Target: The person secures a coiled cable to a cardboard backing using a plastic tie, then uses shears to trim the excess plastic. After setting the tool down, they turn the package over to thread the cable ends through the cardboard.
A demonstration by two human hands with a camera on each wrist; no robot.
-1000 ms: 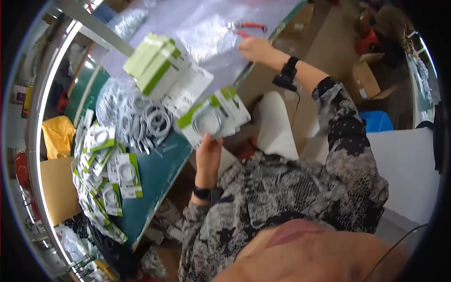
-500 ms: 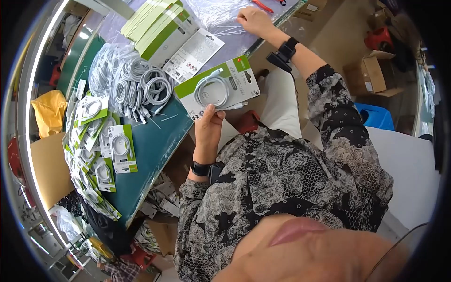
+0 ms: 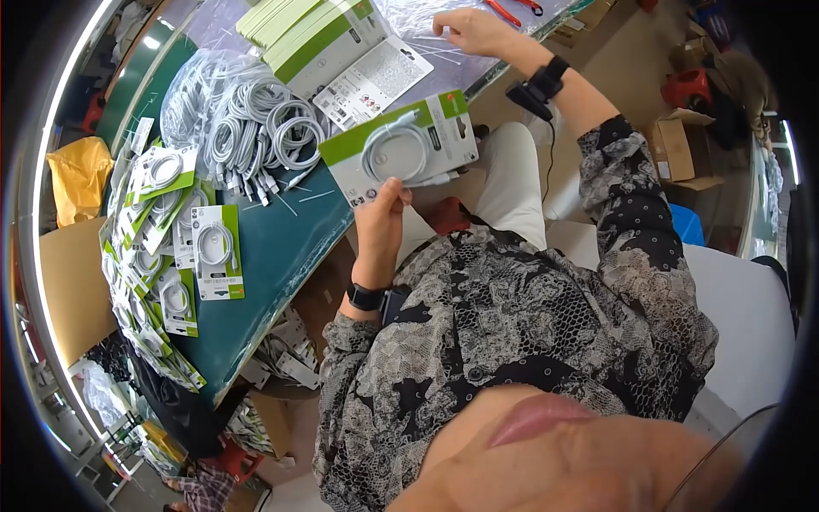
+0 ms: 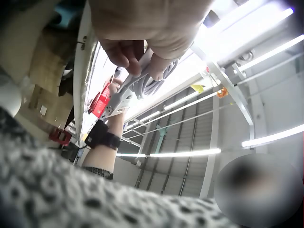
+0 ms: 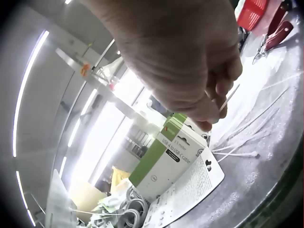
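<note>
My left hand (image 3: 380, 224) pinches the lower edge of a green-and-white packaging card (image 3: 446, 128) between thumb and fingers. A coiled white USB cable (image 3: 369, 162) lies against the card's face, its plug end sticking out at the lower right. In the left wrist view the same cable (image 4: 154, 78) shows beyond the fingers. My right hand (image 3: 479, 34) is over the far table, beside a spread of thin white cable ties (image 5: 247, 135). In the right wrist view its thumb and fingertips pinch one slender white cable tie (image 5: 231, 97).
A stack of folded cards (image 3: 328, 38) stands behind the held card. Left of it are a heap of coiled cables (image 3: 243, 128) and a pile of cards with cables (image 3: 141, 273). Red-handled pliers (image 3: 503, 12) lie near the right hand. The table edge (image 3: 281, 320) runs diagonally.
The right hand has moved left relative to the pliers, over the cable ties. The left hand still holds the card and cable. The head view has shifted.
</note>
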